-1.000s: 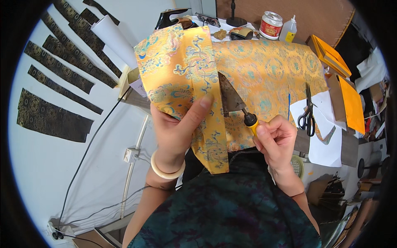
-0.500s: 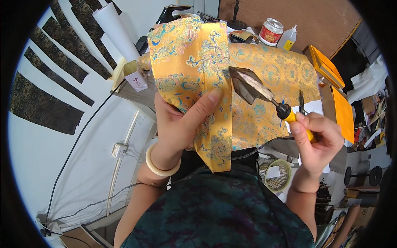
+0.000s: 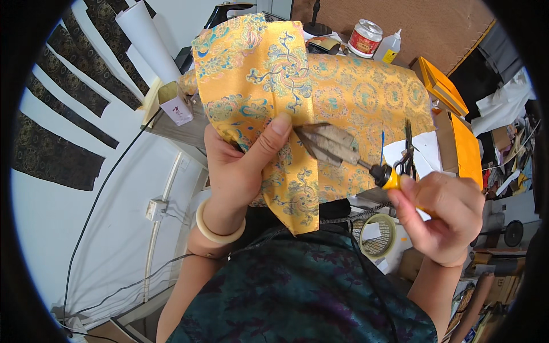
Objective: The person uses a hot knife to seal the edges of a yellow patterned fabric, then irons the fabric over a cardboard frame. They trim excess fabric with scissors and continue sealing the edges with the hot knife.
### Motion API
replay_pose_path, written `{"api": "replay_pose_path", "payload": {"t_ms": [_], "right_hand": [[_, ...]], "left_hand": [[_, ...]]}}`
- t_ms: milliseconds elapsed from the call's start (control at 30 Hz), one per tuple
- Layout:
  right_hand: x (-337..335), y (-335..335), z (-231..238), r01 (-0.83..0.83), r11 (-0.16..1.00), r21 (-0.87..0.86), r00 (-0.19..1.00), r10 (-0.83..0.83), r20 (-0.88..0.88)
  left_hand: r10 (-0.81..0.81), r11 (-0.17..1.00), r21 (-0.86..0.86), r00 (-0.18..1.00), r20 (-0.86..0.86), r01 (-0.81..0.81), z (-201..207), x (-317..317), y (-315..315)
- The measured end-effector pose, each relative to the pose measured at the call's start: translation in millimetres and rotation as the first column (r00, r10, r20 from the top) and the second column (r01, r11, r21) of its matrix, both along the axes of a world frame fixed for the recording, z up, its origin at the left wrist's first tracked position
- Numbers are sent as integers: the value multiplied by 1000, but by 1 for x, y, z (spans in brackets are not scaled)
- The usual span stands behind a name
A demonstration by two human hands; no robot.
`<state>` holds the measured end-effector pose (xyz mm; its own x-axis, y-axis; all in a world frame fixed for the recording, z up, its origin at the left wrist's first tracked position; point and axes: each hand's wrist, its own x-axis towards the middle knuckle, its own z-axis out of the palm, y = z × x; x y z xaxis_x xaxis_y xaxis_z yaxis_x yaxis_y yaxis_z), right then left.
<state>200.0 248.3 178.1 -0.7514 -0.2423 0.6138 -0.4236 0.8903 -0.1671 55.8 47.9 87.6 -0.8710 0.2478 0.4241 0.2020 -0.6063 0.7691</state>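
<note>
My left hand (image 3: 243,163) holds up a piece of yellow brocade (image 3: 286,63) with blue and pink motifs. Its thumb presses on a folded strip in front, and the fingers are hidden behind the cloth. My right hand (image 3: 446,214) is closed around the yellow handle of a small pointed iron (image 3: 337,146). The iron's worn metal head is tilted, its tip at the right edge of the strip just beside my left thumb; whether it touches the cloth I cannot tell. Behind them, a larger yellow brocade sheet (image 3: 372,97) lies over the table.
Black scissors (image 3: 407,157) and a thin blue stick (image 3: 382,143) lie at the table's right. Farther back are a jar (image 3: 365,39), a squeeze bottle (image 3: 389,46) and an orange box (image 3: 437,86). At left stand an open tin (image 3: 175,106) and a paper roll (image 3: 150,43). A basket (image 3: 380,237) sits below.
The iron's head has moved down the strip's right edge, closer to my left thumb. My right hand has lowered and turned. My left hand keeps its hold, and the whole view has shifted slightly.
</note>
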Motion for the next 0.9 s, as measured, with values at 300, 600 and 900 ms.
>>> {"api": "replay_pose_path", "payload": {"t_ms": [300,600,900], "right_hand": [[13,-7,3,70,996,50,996,-72,58],[4,0,4,2,998,60,999,-5,43],[26,-3,-4,-44,990,136,989,24,145]], "left_hand": [[-29,999,20,997,77,27,5,1,3],[-5,1000,12,998,55,4,7,-1,3],[-23,999,-29,997,69,26,9,-5,3]]}}
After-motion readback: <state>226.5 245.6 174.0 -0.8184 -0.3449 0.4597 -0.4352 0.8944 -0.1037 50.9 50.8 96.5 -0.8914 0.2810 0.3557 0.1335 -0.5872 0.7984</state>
